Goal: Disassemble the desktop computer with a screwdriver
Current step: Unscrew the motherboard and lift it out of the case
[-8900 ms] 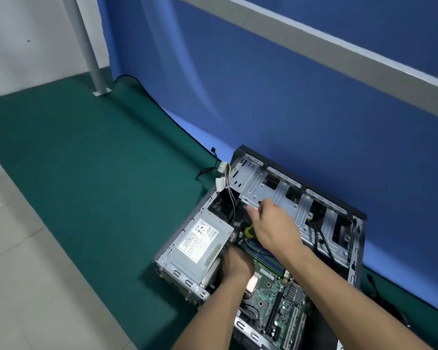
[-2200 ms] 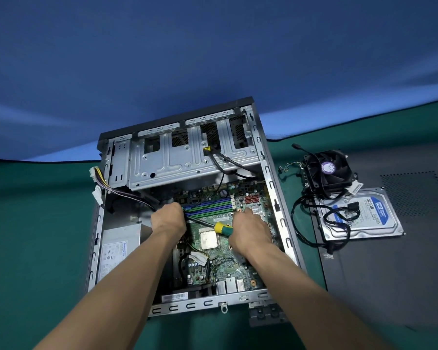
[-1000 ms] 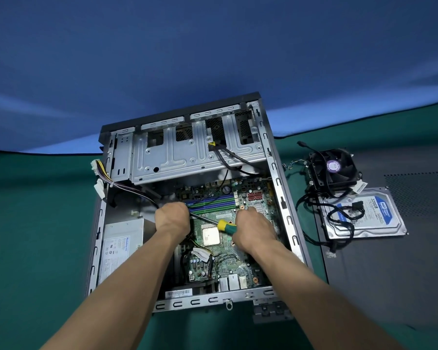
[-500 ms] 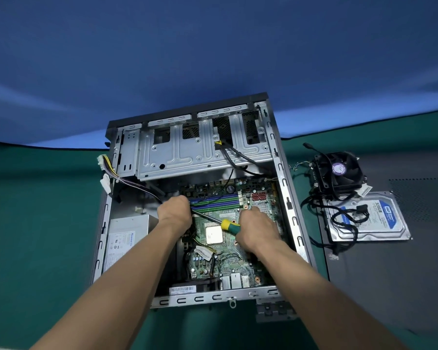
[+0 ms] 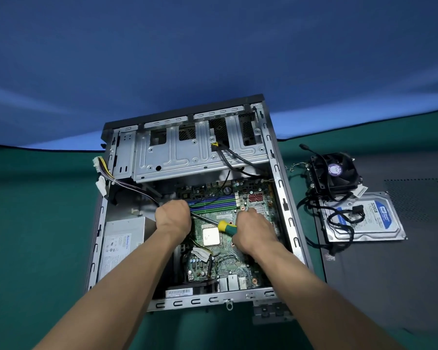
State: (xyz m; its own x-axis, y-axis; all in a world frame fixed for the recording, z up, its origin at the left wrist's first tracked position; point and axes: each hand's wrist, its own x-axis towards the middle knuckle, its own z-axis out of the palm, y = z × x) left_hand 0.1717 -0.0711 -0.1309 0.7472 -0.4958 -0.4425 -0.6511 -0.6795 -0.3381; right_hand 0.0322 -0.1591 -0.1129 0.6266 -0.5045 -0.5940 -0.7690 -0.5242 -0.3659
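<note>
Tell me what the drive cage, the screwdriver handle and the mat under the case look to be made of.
Drive cage: bare sheet metal, likely steel; dull grey sheen, stamped ribs and punched holes.
Screwdriver handle, held in the right hand: probably plastic or rubber; smooth, yellow and green.
Mat: matte green, no glare; rubber or vinyl, cannot tell which.

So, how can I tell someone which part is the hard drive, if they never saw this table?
Start at the open computer case and look to its right, outside it. Just below the black cooling fan lies the hard drive, a flat silver box. Only it has a blue and white label, with black cables lying across it.
</note>
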